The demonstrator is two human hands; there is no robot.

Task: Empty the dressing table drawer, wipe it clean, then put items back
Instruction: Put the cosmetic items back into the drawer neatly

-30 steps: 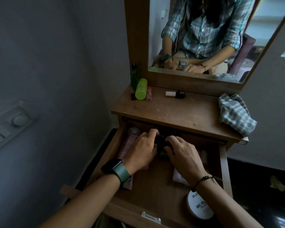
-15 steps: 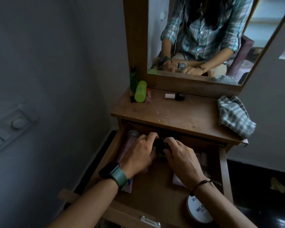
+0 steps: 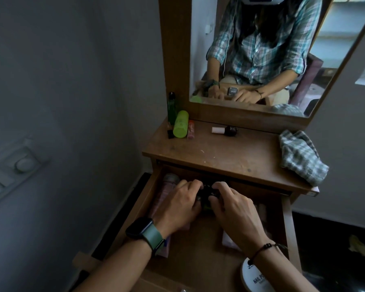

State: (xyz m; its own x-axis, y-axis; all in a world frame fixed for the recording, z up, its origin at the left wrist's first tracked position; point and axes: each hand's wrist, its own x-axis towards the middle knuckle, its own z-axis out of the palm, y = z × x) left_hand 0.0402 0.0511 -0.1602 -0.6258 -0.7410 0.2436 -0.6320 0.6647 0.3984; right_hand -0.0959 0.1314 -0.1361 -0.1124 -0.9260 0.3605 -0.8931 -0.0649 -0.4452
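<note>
both hands (image 3: pixel 207 204) clamp their grip on a dark item (image 3: pixel 205 193) inside the drawer (image 3: pixel 198 245).

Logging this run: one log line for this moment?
stage: emptying | left hand, right hand: grip dark item in drawer | cloth: tabletop

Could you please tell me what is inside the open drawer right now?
In the drawer: a pink tube at left, a white round tin, and a small dark item gripped by both hands. Things beneath the hands are hidden.
</note>
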